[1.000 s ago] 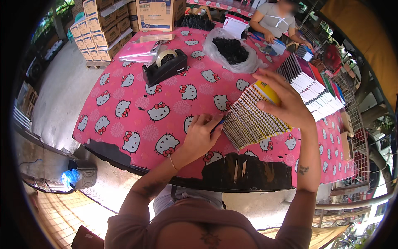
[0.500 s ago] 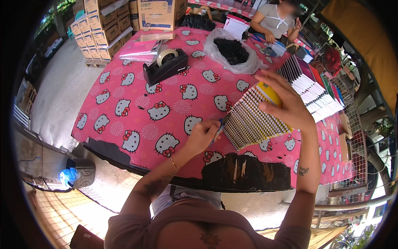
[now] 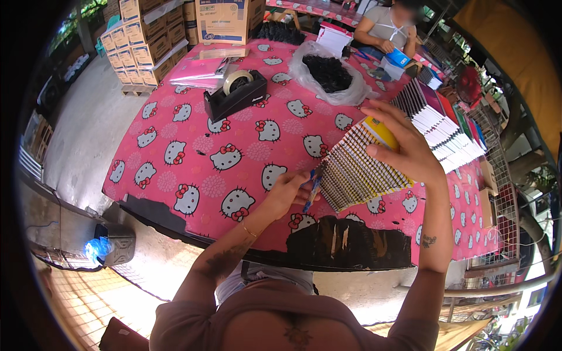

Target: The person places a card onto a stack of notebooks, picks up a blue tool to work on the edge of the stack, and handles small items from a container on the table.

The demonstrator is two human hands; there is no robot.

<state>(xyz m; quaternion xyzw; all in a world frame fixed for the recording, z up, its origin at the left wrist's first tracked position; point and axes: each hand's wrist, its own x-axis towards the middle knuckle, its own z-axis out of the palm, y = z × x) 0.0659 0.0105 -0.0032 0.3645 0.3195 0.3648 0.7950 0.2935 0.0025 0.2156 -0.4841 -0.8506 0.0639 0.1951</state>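
Note:
A leaning stack of spiral notebooks (image 3: 357, 169) with yellow covers lies on the pink patterned tabletop, its rows of coil binding facing up. My right hand (image 3: 404, 140) clasps the stack's right end, fingers along the far side and thumb over the yellow cover. In my left hand (image 3: 290, 196) are blue-handled pliers (image 3: 312, 196), gripped beside the stack's left edge. Their dark jaws touch or nearly touch the coils there; the exact contact is too small to tell.
A black tape dispenser (image 3: 237, 96) stands farther back, near a plastic bag of black coils (image 3: 331, 73). Stacked notebooks (image 3: 439, 126) lie at right. Cartons (image 3: 222, 22) rise at the back. Across the table sits another person (image 3: 383, 29). Torn black covering (image 3: 348, 243) marks the near edge.
My left hand has shifted slightly and turned, showing more of the pliers' blue handles. My right hand stays on the stack. The person across now shows a blue item in hand.

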